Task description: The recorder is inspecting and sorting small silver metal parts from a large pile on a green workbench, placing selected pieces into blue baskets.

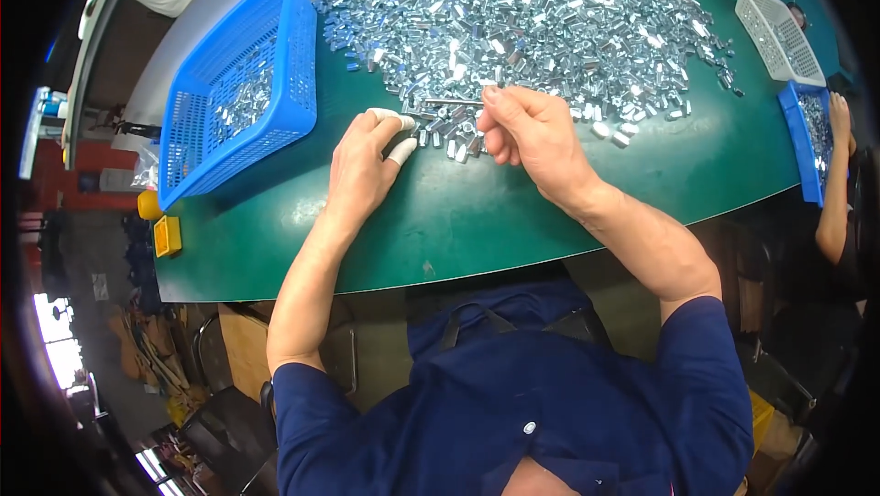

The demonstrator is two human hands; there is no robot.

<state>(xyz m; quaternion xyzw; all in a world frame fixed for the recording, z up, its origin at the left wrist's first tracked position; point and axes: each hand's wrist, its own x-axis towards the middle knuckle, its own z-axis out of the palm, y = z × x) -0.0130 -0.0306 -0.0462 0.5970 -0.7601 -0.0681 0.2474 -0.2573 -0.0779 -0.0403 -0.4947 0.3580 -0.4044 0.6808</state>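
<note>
A large heap of small shiny metal pieces [541,19] covers the far middle of the green table [440,221]. My right hand [536,134] is closed around one end of a thin metal rod [454,102], which points left over the heap's near edge. Facing it, my left hand [362,161] rests at the same edge, with white coverings on its fingertips. Its thumb and forefinger are bent toward each other beside the rod's far end; what lies between them is too small to make out. Several loose metal pieces [449,145] lie between the two hands.
A blue plastic basket [298,74] holding metal pieces stands at the left. Near the table's left edge sits a small yellow box [168,236]. At the right are a white basket [779,38] and a blue tray [807,175], with another person's hand [840,120] on it.
</note>
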